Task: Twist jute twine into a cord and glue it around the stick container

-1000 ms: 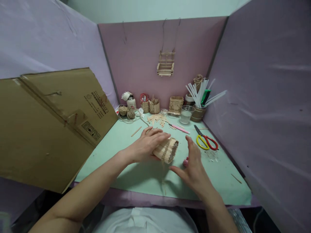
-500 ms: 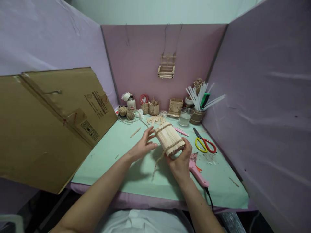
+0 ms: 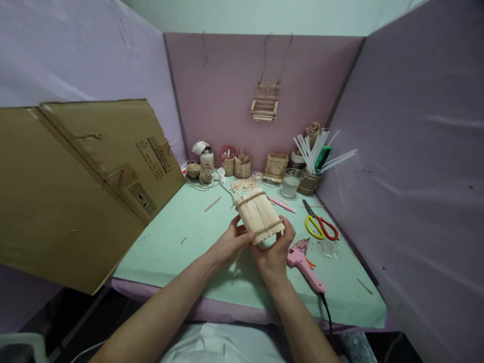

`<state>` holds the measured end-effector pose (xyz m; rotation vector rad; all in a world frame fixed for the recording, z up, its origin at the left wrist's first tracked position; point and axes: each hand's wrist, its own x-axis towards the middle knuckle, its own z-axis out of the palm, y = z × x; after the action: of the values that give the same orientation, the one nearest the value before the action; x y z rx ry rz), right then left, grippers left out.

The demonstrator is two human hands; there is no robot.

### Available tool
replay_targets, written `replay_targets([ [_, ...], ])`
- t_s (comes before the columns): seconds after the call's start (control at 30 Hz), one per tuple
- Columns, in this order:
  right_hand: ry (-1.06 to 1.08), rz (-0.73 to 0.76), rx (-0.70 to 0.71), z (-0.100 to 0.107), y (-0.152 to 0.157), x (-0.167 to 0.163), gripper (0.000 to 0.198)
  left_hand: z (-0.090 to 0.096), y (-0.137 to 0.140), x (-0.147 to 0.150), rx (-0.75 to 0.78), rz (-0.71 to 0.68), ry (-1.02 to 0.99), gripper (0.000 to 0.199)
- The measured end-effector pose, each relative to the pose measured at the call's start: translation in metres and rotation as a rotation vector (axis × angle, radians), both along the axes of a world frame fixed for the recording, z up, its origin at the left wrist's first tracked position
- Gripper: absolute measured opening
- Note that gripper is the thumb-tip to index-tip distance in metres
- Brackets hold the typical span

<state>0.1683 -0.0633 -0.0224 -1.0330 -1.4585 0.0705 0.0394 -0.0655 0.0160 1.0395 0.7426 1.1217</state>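
Note:
A box-like piece made of popsicle sticks (image 3: 259, 214), bound with two bands of twine (image 3: 251, 197), is held tilted above the table. My left hand (image 3: 234, 242) grips its lower left corner, thumb on the near edge. From the right, my right hand (image 3: 278, 249) has its fingers closed round the near right edge. A loose twine tail hangs down by the left hand. The pink glue gun (image 3: 307, 269) lies on the table just right of my right hand, and beyond it are scissors (image 3: 319, 226) with one yellow and one red handle.
A large cardboard sheet (image 3: 86, 201) leans in from the left. Along the back stand twine balls (image 3: 193, 170), stick holders (image 3: 242, 166), a water cup (image 3: 291, 182) and a pot of white glue sticks (image 3: 310, 182). A small stick swing (image 3: 265, 103) hangs on the wall.
My left hand has come in from an open pose beside the stick piece and taken hold of its lower left corner. The piece has turned slightly, and the camera view has shifted a little.

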Motion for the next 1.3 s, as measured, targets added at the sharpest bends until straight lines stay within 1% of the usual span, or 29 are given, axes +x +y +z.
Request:
replay_targets([
  [0.07, 0.022, 0.036, -0.014, -0.002, -0.003, -0.005, 0.091, -0.001, 0.001, -0.002, -0.028, -0.074, -0.063, 0.087],
  [0.1, 0.032, 0.061, -0.021, -0.002, -0.005, -0.005, 0.092, -0.002, 0.002, -0.004, -0.023, -0.082, -0.072, 0.086],
  [0.17, 0.039, 0.14, -0.05, -0.002, -0.007, -0.003, 0.093, -0.003, 0.006, -0.011, 0.049, -0.054, -0.064, 0.088],
  [0.23, 0.033, 0.272, -0.116, 0.001, -0.008, 0.003, 0.092, -0.004, 0.014, -0.022, 0.172, -0.009, -0.027, 0.098],
  [0.27, 0.032, 0.351, -0.16, 0.003, -0.007, 0.008, 0.09, -0.004, 0.019, -0.029, 0.226, 0.0, 0.004, 0.105],
  [0.33, 0.043, 0.499, -0.248, 0.006, -0.004, 0.017, 0.079, -0.005, 0.027, -0.04, 0.278, -0.017, 0.091, 0.116],
  [0.4, 0.069, 0.586, -0.311, 0.008, 0.001, 0.023, 0.067, -0.006, 0.034, -0.048, 0.298, -0.039, 0.169, 0.122],
  [0.43, 0.084, 0.601, -0.332, 0.009, 0.003, 0.024, 0.064, -0.008, 0.037, -0.051, 0.302, -0.044, 0.196, 0.123],
  [0.5, 0.11, 0.589, -0.362, 0.008, 0.006, 0.024, 0.059, -0.013, 0.04, -0.052, 0.299, -0.042, 0.224, 0.125],
  [0.6, 0.15, 0.531, -0.398, 0.005, 0.008, 0.02, 0.054, -0.022, 0.042, -0.051, 0.276, -0.041, 0.236, 0.124],
  [0.7, 0.178, 0.481, -0.425, 0.004, 0.008, 0.018, 0.049, -0.026, 0.042, -0.05, 0.264, -0.045, 0.247, 0.124],
  [1.07, 0.251, 0.44, -0.458, 0.003, 0.008, 0.016, 0.044, -0.021, 0.038, -0.048, 0.256, -0.054, 0.272, 0.124],
  [1.13, 0.261, 0.446, -0.464, 0.003, 0.008, 0.016, 0.044, -0.022, 0.038, -0.048, 0.251, -0.052, 0.272, 0.124],
  [1.3, 0.263, 0.534, -0.454, 0.003, 0.01, 0.019, 0.039, -0.025, 0.041, -0.049, 0.244, -0.059, 0.248, 0.123],
])
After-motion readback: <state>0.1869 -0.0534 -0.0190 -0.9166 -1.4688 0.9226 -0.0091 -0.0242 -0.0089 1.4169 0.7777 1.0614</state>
